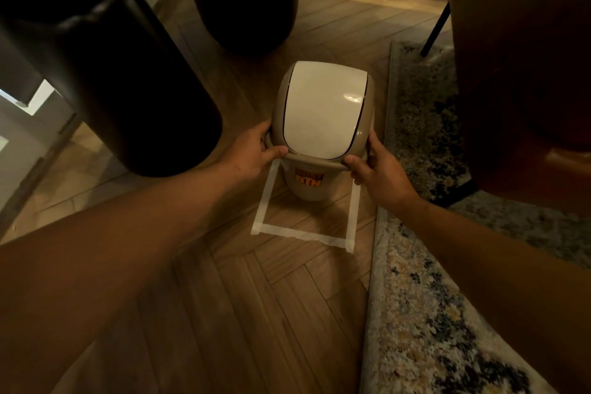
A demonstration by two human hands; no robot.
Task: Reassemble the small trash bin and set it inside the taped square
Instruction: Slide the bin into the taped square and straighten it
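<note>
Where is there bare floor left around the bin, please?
Bare wood lies inside the taped square in front of the bin, and nearer still, left of the rug. It is crowded behind, by the dark vases.

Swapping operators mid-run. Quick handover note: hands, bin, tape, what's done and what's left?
Left hand: gripping the left rim of the bin, thumb on the lid collar.
Right hand: gripping the right rim the same way.
Bin: beige, upright, swing lid seated on top, so it looks reassembled. Its base is within the tape square on the wood floor, toward the far side; whether it touches the floor can't be told.
Nearby: rug along the right tape edge, dark vase to the left.
Left: confirm the lid is snapped on, settle the bin, let go.
</note>
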